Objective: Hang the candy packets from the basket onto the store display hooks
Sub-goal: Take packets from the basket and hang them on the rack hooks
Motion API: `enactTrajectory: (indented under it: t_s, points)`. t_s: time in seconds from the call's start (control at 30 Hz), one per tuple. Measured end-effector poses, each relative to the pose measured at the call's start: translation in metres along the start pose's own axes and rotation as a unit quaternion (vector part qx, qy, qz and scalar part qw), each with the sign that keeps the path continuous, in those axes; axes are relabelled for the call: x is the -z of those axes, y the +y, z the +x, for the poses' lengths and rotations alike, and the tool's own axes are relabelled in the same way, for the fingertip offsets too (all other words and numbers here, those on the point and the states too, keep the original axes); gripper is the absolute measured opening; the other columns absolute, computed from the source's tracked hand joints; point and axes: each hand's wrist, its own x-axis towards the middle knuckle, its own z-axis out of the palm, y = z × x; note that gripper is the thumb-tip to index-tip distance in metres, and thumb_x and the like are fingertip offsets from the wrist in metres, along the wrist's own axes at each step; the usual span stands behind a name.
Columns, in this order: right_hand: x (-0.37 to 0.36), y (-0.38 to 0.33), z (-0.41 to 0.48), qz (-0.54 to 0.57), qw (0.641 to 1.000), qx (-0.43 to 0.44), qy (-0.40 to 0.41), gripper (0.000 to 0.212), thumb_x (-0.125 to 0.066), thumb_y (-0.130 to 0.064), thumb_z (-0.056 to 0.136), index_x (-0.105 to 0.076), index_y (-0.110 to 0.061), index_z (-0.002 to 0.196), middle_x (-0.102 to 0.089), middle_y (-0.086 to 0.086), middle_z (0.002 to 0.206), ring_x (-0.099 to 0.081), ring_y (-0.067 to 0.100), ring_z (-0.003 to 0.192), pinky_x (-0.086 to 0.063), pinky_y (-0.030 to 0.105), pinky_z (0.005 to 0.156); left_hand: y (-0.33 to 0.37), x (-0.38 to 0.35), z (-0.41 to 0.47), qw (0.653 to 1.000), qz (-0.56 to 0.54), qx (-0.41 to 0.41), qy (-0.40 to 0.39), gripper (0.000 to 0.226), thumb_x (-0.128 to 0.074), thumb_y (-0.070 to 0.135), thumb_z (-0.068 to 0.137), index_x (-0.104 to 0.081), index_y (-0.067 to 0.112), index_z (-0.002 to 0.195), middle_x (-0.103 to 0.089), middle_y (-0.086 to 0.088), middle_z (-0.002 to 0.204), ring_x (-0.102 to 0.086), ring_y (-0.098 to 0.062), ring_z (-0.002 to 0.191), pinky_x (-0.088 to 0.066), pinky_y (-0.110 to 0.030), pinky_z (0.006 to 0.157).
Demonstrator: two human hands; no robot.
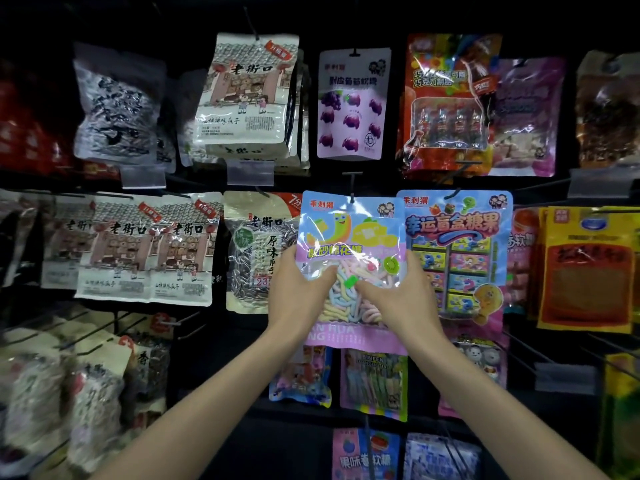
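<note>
Centre of frame: candy packet (pixel 349 233), clear window showing pastel candy twists, top edge at a display hook (pixel 352 187); left grip (pixel 298 299) and right grip (pixel 401 299) both clasp its sides. Flanking: seed packet (pixel 256 251), blue candy packet (pixel 457 251). Dark display wall (pixel 221 358).

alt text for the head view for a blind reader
The left hand and right hand hold a pastel candy packet by its side edges, its top at a display hook on a dark store rack. Other snack packets hang around it.

The candy packet (pixel 349 233) reads "乖刺猬"; seed bags (pixel 246 91) "老街口".
</note>
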Motion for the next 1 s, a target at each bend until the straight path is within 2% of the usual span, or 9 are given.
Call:
enactTrajectory:
  t_s: [0.1, 0.17, 0.27, 0.37, 0.5, 0.63, 0.77, 0.87, 1.0]
  points:
    - [-0.001, 0.002, 0.004, -0.001, 1.0, -0.008, -0.002, 0.093, -0.088, -0.031, 0.082, -0.033, -0.027, 0.157, -0.045, -0.014, 0.129, -0.047, 0.009, 0.117, -0.042, 0.029, 0.087, -0.001, -0.002, 0.003, 1.0, 0.008, 0.001, -0.007, 0.05, -0.076, 0.044, 0.089, -0.054, 0.031, 0.132, -0.052, 0.012, 0.123, -0.062, -0.013, 0.108, -0.056, -0.039, 0.091]
    - [-0.005, 0.003, 0.009, -0.012, 1.0, -0.009, 0.007, 0.091, -0.089, -0.035, 0.08, -0.037, -0.03, 0.153, -0.052, -0.009, 0.137, -0.053, 0.015, 0.122, -0.045, 0.035, 0.088, 0.0, -0.005, 0.008, 0.999, 0.037, 0.01, -0.003, 0.045, -0.076, 0.04, 0.09, -0.054, 0.029, 0.128, -0.041, 0.006, 0.121, -0.061, -0.01, 0.098, -0.054, -0.032, 0.081]
    - [-0.013, 0.008, 0.023, -0.06, 0.998, -0.022, 0.002, 0.092, -0.087, -0.043, 0.078, -0.038, -0.024, 0.152, -0.052, 0.002, 0.142, -0.056, 0.025, 0.125, -0.051, 0.041, 0.091, 0.001, -0.012, 0.018, 0.997, 0.075, 0.017, 0.006, 0.038, -0.077, 0.035, 0.09, -0.051, 0.027, 0.116, -0.031, 0.002, 0.115, -0.06, -0.019, 0.093, -0.053, -0.036, 0.08]
    - [-0.017, 0.006, 0.039, -0.122, 0.992, -0.04, -0.014, 0.09, -0.085, -0.046, 0.078, -0.039, -0.016, 0.149, -0.05, 0.009, 0.14, -0.056, 0.027, 0.113, -0.053, 0.042, 0.089, 0.001, -0.019, 0.03, 0.994, 0.099, 0.038, -0.004, 0.041, -0.076, 0.036, 0.091, -0.046, 0.026, 0.118, -0.03, -0.001, 0.119, -0.059, -0.025, 0.096, -0.048, -0.036, 0.079]
    - [-0.018, 0.004, 0.057, -0.184, 0.979, -0.078, -0.031, 0.097, -0.083, -0.047, 0.081, -0.031, -0.011, 0.155, -0.041, 0.014, 0.147, -0.057, 0.035, 0.119, -0.05, 0.041, 0.088, 0.002, -0.029, 0.049, 0.989, 0.121, 0.079, -0.013, 0.042, -0.076, 0.037, 0.09, -0.052, 0.02, 0.119, -0.037, -0.007, 0.124, -0.061, -0.028, 0.087, -0.051, -0.036, 0.079]
    - [-0.024, 0.008, 0.075, -0.218, 0.97, -0.097, -0.043, 0.097, -0.083, -0.046, 0.083, -0.028, -0.01, 0.155, -0.034, 0.017, 0.153, -0.057, 0.038, 0.122, -0.05, 0.039, 0.083, -0.004, -0.04, 0.066, 0.985, 0.133, 0.104, -0.02, 0.047, -0.075, 0.036, 0.093, -0.054, 0.016, 0.129, -0.04, -0.012, 0.135, -0.046, -0.012, 0.068, -0.044, -0.032, 0.073]
    - [-0.033, 0.021, 0.086, -0.246, 0.964, -0.089, -0.038, 0.097, -0.079, -0.047, 0.088, -0.024, -0.008, 0.158, -0.031, 0.022, 0.155, -0.056, 0.041, 0.127, -0.055, 0.044, 0.092, -0.016, -0.051, 0.08, 0.986, 0.117, 0.111, -0.031, 0.058, -0.079, 0.034, 0.089, -0.052, 0.015, 0.136, -0.048, -0.012, 0.142, -0.059, -0.021, 0.079, -0.055, -0.037, 0.082]
    - [-0.037, 0.035, 0.092, -0.257, 0.963, -0.065, -0.039, 0.098, -0.076, -0.048, 0.091, -0.02, -0.006, 0.159, -0.035, 0.022, 0.151, -0.056, 0.044, 0.126, -0.054, 0.048, 0.099, -0.024, -0.06, 0.084, 0.989, 0.097, 0.106, -0.035, 0.044, -0.077, 0.03, 0.086, -0.055, 0.022, 0.124, -0.057, -0.01, 0.134, -0.068, -0.028, 0.093, -0.06, -0.046, 0.09]
    - [-0.039, 0.053, 0.101, -0.267, 0.962, -0.045, -0.028, 0.086, -0.072, -0.042, 0.096, -0.024, -0.009, 0.159, -0.047, 0.018, 0.145, -0.06, 0.039, 0.123, -0.054, 0.047, 0.095, -0.038, -0.068, 0.092, 0.989, 0.097, 0.101, -0.038, 0.024, -0.074, 0.028, 0.089, -0.055, 0.025, 0.104, -0.071, -0.003, 0.109, -0.071, -0.026, 0.09, -0.062, -0.045, 0.084]
